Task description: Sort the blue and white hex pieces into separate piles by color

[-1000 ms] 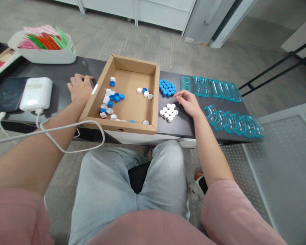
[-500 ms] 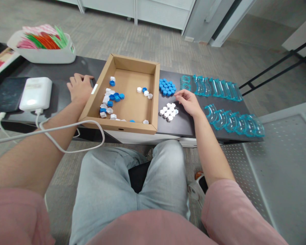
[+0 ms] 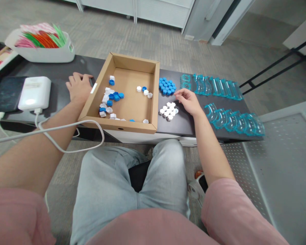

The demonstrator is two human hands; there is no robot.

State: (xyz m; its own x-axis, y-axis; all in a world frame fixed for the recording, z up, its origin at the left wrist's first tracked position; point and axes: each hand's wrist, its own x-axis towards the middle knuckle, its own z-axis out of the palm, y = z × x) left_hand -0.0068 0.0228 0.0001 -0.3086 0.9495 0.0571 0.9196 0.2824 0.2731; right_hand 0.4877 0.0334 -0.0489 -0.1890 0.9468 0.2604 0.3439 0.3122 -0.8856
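Right of the cardboard tray [image 3: 135, 128], toward its near corner, the white hexagonal pieces [image 3: 169, 111] lay in a flat cluster on the dark tabletop [image 3: 181, 125]. Just beyond them, the right hand [image 3: 188, 100] was at the edge of the blue hexagonal pieces [image 3: 167, 86], which sat just beside the tray's right wall. Its thumb and fingertips were drawn narrow; whether a piece was pinched between them, I could not tell. The left hand [image 3: 78, 86] lay palm down just left of the tray, fingers loosely spread, with nothing seen in its grasp.

For handling this fine, a light pinch on opposite flat sides of one piece seemed best, with the wrist kept clear of the white cluster. The blue pieces were packed closely, so a hard sideways nudge risked breaking their order; small pushes from the outer edge looked safer.

Counted near to far, the teal clear parts [image 3: 231, 120] well right of the tray made a near row of six or seven, overlapping. The white cluster held about a dozen, the blue one about twenty. Inside the tray, three white and one blue lay toward the right wall, and one of each toward the far left; the heap along the left wall overlapped too much to count.
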